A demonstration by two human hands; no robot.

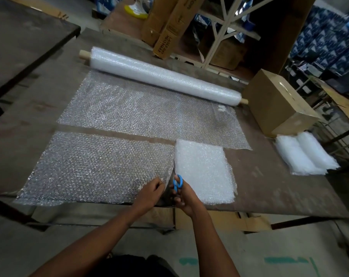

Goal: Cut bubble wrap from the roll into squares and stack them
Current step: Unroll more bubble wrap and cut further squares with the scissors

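Fingers (177,198) of my right hand (184,198) grip the scissors (178,183), left hand (149,193) pinching the strip (93,168); one stack (203,168) done (most strip uncut).

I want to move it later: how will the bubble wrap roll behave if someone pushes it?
The bubble wrap roll is a long cylinder lying flat on the table, so it would probably roll easily. It looks light for its size. The unrolled sheet is attached and may drag along.
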